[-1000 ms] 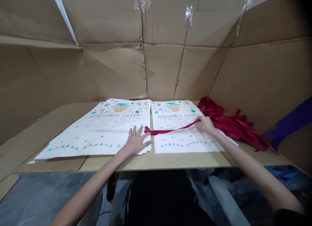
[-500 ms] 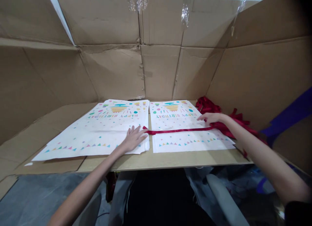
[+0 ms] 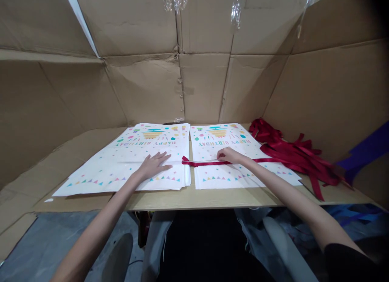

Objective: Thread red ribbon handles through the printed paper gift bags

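Observation:
My left hand lies flat with its fingers spread on the left stack of printed sheets, which carry "HAPPY BIRTHDAY" and coloured shapes, upside down from here. On the right stack of the same sheets, my right hand is closed, fingertips pressed together at a thin slit line across the print. Whatever those fingertips hold is hidden. A narrow dark red ribbon runs crosswise over the right stack and passes beneath my right hand; its left end reaches the gap between the stacks.
A heap of dark red ribbons lies to the right of the sheets, some hanging near the table edge. Tall cardboard walls enclose the back and sides. A purple strip hangs at the far right.
My right hand has moved left from the ribbon heap to the middle of the right stack, and its fingers have closed. My left hand has slid left, away from the ribbon's end.

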`<state>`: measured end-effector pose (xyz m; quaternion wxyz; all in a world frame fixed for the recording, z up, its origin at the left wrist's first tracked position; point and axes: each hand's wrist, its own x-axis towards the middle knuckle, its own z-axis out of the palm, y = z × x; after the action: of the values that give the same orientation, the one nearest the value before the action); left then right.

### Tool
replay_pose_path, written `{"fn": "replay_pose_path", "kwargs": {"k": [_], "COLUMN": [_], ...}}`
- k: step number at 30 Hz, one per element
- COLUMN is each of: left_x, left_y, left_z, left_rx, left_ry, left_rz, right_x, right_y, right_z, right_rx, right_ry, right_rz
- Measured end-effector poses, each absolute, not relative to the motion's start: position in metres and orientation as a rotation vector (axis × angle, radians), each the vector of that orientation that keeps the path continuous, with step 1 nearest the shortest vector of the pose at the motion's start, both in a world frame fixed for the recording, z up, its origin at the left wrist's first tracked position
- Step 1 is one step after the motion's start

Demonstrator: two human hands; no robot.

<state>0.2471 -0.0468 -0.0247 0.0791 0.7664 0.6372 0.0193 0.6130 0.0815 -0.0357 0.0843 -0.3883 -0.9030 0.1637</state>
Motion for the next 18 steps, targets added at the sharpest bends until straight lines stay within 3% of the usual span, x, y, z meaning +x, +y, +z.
{"fn": "replay_pose_path", "kwargs": {"k": [8, 14, 18], "left_x": [0.255, 0.266, 0.266], "left_y": [-0.042, -0.036, -0.038], "left_z": [-0.026, -0.028, -0.019], "left_rx": [2.293, 2.290, 2.193], "left_ry": [1.866, 1.839, 1.762], "left_rz": [0.060, 0.070, 0.228], "right_x": [0.577, 0.495, 0.480], "right_y": [0.067, 0.043, 0.029], "right_z": [-0.032, -0.028, -0.029], "right_rx": [-1.038, -0.817, -1.035], "right_ry": [-2.567, -2.632, -2.553], "right_rz": [0.721, 0.576, 0.414]}}
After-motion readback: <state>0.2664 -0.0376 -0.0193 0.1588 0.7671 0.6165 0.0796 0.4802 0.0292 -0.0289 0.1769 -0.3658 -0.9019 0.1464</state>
